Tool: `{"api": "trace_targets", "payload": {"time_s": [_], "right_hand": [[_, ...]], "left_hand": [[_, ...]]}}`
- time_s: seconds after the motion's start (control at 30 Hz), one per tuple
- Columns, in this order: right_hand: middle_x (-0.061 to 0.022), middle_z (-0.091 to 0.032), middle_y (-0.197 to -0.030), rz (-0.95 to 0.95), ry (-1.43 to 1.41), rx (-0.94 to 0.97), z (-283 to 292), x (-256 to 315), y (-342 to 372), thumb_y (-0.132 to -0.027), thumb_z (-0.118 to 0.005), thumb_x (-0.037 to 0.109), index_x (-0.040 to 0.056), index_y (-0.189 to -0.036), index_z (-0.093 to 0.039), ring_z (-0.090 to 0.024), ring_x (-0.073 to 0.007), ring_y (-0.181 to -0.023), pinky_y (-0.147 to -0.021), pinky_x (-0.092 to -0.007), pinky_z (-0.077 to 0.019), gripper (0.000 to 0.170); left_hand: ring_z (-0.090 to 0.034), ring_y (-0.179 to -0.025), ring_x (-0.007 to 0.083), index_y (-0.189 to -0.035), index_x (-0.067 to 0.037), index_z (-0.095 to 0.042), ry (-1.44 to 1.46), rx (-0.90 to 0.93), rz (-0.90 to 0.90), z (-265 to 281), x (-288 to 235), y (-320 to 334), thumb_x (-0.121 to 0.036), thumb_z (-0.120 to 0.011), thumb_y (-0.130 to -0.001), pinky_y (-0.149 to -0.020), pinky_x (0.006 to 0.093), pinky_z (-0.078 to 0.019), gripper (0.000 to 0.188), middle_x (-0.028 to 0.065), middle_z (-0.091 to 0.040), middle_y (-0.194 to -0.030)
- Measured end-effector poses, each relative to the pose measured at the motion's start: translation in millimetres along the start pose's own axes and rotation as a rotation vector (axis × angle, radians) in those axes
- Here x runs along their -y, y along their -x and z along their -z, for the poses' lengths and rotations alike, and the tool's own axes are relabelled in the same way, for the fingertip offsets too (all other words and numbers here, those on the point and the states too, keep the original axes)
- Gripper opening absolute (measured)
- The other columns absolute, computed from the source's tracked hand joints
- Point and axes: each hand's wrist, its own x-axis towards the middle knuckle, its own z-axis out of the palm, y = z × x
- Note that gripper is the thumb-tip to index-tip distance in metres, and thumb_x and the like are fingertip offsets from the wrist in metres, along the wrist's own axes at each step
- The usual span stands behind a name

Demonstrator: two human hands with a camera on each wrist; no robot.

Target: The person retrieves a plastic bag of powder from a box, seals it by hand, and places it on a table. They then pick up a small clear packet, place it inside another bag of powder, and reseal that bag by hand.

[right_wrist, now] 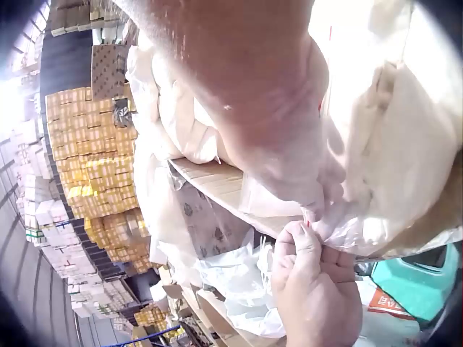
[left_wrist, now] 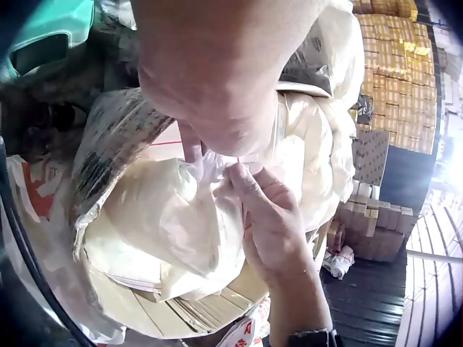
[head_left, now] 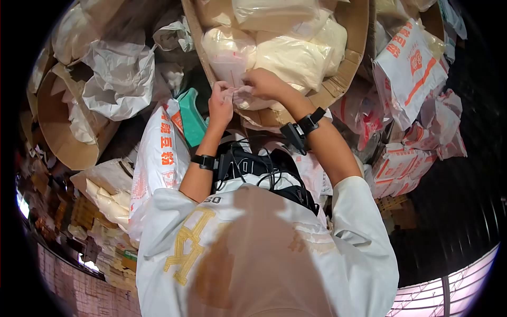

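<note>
Pinching, with bare left hand and right hand, the gathered mouth of a bulging, cream-coloured plastic bag, just before twelve o'clock inside a brown cardboard box. Apparently lying lengthwise twelve to six, pointing mouth-first towards six. Showing a gold-lettered white shirt at six only from the head; adding stacked yellow cartons at two from the left wrist.
</note>
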Motion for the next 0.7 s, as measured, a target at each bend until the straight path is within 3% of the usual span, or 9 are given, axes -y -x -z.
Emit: {"api": "trace_targets", "payload": {"time_s": [0.13,0.23,0.33,0.43,0.53,0.63,0.7], "right_hand": [[-0.0237,-0.063,-0.081,-0.026,-0.132,-0.047,-4,-6,0,-0.079,-0.071,0.031,-0.0012,-0.084,-0.062,-0.06,-0.0426,-0.077,-0.069,-0.0471,-0.0476,0.034],[-0.0244,-0.063,-0.08,-0.075,-0.197,-0.015,-3,-9,0,-0.08,-0.071,0.032,-0.0024,-0.083,-0.062,-0.06,-0.0422,-0.075,-0.069,-0.0453,-0.0478,0.036],[-0.0216,-0.061,-0.079,-0.087,-0.18,0.035,-5,-12,1,-0.084,-0.071,0.035,-0.0012,-0.087,-0.059,-0.057,-0.0346,-0.071,-0.067,-0.0413,-0.0453,0.038],[-0.0251,-0.063,-0.077,-0.1,-0.214,-0.006,-10,-11,0,-0.079,-0.072,0.036,-0.0032,-0.08,-0.063,-0.061,-0.0407,-0.07,-0.065,-0.0442,-0.0477,0.04],[-0.0241,-0.063,-0.076,-0.109,-0.168,0.071,-8,-10,-1,-0.077,-0.073,0.036,-0.0022,-0.079,-0.064,-0.061,-0.0405,-0.069,-0.064,-0.0443,-0.0479,0.039],[-0.0209,-0.059,-0.072,-0.071,-0.155,0.051,-9,-6,0,-0.08,-0.072,0.027,-0.0009,-0.077,-0.06,-0.053,-0.0339,-0.064,-0.063,-0.0414,-0.0442,0.031],[-0.0209,-0.06,-0.074,-0.1,-0.133,0.041,-8,-2,2,-0.081,-0.071,0.028,0.0,-0.08,-0.062,-0.055,-0.0349,-0.066,-0.064,-0.0415,-0.045,0.029]], "left_hand": [[-0.068,-0.078,0.0134,-0.099,0.001,-0.056,0.229,0.031,0.082,0,16,-4,-0.008,-0.054,-0.1,-0.068,0.0276,-0.0568,0.01,0.0077,-0.069,-0.083],[-0.068,-0.076,0.0123,-0.092,0.003,-0.06,0.14,0.034,0.119,3,20,0,-0.01,-0.058,-0.099,-0.067,0.0264,-0.0568,0.014,0.0073,-0.069,-0.082],[-0.066,-0.072,0.0116,-0.09,0.002,-0.059,0.163,0.044,0.219,7,17,2,-0.011,-0.057,-0.1,-0.067,0.0243,-0.055,0.016,0.0059,-0.067,-0.083],[-0.063,-0.069,0.0097,-0.089,0.001,-0.06,0.208,0.019,0.234,4,8,7,-0.009,-0.057,-0.099,-0.065,0.0235,-0.0536,0.015,0.0041,-0.066,-0.079],[-0.067,-0.071,0.0103,-0.086,0.003,-0.061,0.13,0.004,0.144,4,10,8,-0.006,-0.059,-0.097,-0.064,0.0242,-0.0543,0.014,0.0081,-0.07,-0.08],[-0.067,-0.071,0.0111,-0.086,0.003,-0.061,0.048,-0.019,0.119,2,9,8,-0.006,-0.059,-0.097,-0.064,0.0253,-0.0546,0.014,0.0088,-0.07,-0.08],[-0.067,-0.071,0.0115,-0.087,0.004,-0.061,0.024,-0.019,0.132,1,5,8,-0.006,-0.059,-0.096,-0.065,0.0255,-0.0547,0.014,0.0093,-0.07,-0.08]]}}
